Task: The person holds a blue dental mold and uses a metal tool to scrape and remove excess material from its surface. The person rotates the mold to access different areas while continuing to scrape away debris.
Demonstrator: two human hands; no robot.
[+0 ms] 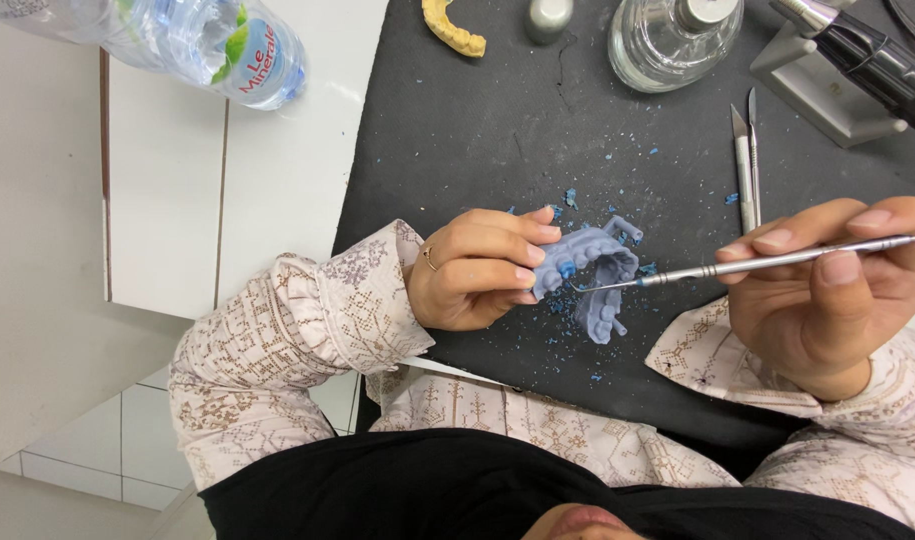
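Observation:
My left hand [477, 268] grips a grey-blue dental arch model [597, 280] by its left side, holding it just above a black mat [477, 130]. A ring sits on one finger of that hand. My right hand [827, 290] pinches a thin metal carving tool [767, 262] like a pen. Its hooked tip touches the teeth of the model near a small blue wax spot. Blue wax chips lie scattered on the mat around the model.
Two metal hand instruments [747, 160] lie side by side on the mat. A yellow dental cast [452, 28], a glass jar [672, 40], a small metal cap [549, 18] and a grey stand with a black handpiece [857, 60] sit along the far edge. A plastic water bottle [207, 40] lies at upper left.

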